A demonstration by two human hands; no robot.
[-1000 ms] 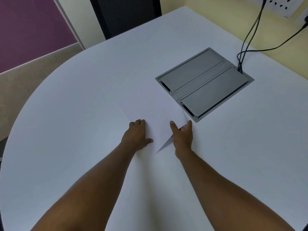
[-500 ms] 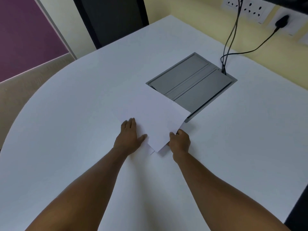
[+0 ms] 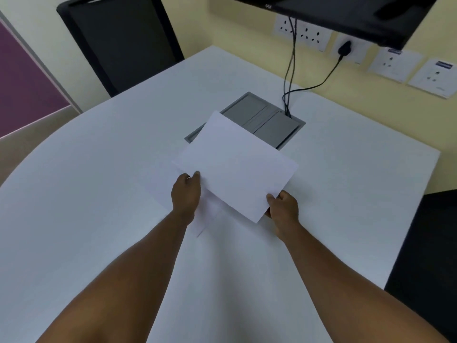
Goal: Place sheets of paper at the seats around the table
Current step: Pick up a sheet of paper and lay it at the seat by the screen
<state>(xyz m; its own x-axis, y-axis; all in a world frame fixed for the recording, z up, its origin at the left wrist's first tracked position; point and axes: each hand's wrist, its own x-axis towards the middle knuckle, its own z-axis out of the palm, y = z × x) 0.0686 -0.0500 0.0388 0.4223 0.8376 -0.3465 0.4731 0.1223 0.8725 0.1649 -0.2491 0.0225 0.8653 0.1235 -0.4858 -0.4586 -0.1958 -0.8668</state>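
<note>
A white sheet of paper [image 3: 237, 164] is lifted off the white table [image 3: 86, 181] and tilted up toward me. My left hand [image 3: 186, 194] pinches its left edge and my right hand [image 3: 283, 206] grips its near right corner. Under the lifted sheet, more white paper [image 3: 160, 191] lies flat on the table, hard to tell from the tabletop. The held sheet covers the near part of the grey cable box [image 3: 267, 122].
A black chair [image 3: 121, 43] stands at the far side of the table. Black cables [image 3: 291, 70] run from wall sockets [image 3: 304, 33] into the grey box. A dark screen [image 3: 346, 13] hangs above. A dark chair [image 3: 430, 243] is at the right edge.
The sheet went from lying flat under both hands to being lifted clear of the table. My left hand shifted from pressing the paper stack to pinching the sheet's edge.
</note>
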